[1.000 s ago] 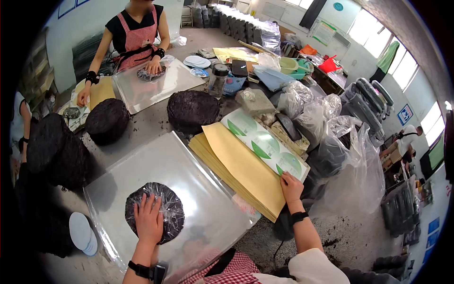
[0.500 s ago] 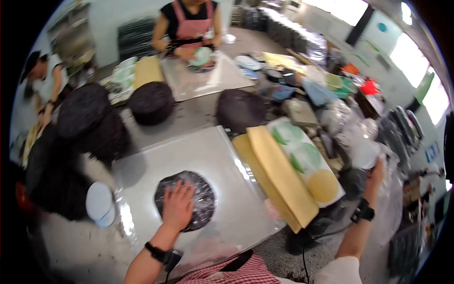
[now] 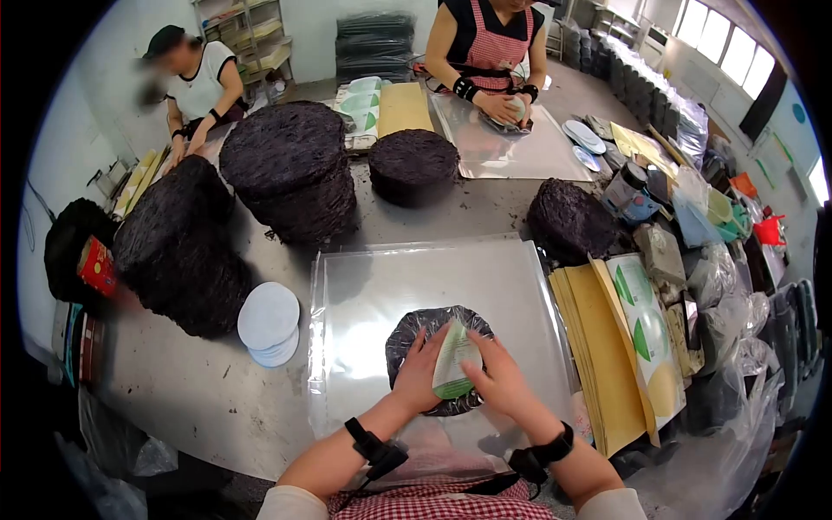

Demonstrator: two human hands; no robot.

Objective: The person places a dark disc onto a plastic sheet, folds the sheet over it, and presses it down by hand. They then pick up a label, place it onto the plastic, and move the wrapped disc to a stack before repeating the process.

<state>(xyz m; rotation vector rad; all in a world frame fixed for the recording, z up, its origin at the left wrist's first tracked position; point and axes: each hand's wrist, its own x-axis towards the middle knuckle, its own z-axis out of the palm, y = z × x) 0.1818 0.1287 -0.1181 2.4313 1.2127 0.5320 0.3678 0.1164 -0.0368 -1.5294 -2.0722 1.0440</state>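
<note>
A dark, round, flat cake (image 3: pixel 399 334) in clear plastic film lies on the clear sheet in front of me. Over its middle, a green-and-white round label (image 3: pixel 452 364) stands tilted between my hands. My left hand (image 3: pixel 418 377) is on its left edge, fingers pointing up along the cake, thumb hidden. At the right edge, my right hand (image 3: pixel 504 377) pinches the label with its thumb in front. Both wrists wear black bands.
White paper discs (image 3: pixel 269 316) lie left of the sheet (image 3: pixel 347 303). Dark fibrous stacks (image 3: pixel 290 173) stand beyond. Yellow folders (image 3: pixel 598 355) and a printed label sheet (image 3: pixel 641 321) lie right, near clutter and plastic bags. A co-worker (image 3: pixel 494 52) works opposite; another person (image 3: pixel 204 87) stands left.
My right hand has come from the plastic bags at the right to the cake. My left hand has gone from lying flat on the cake to the label. The view has turned left.
</note>
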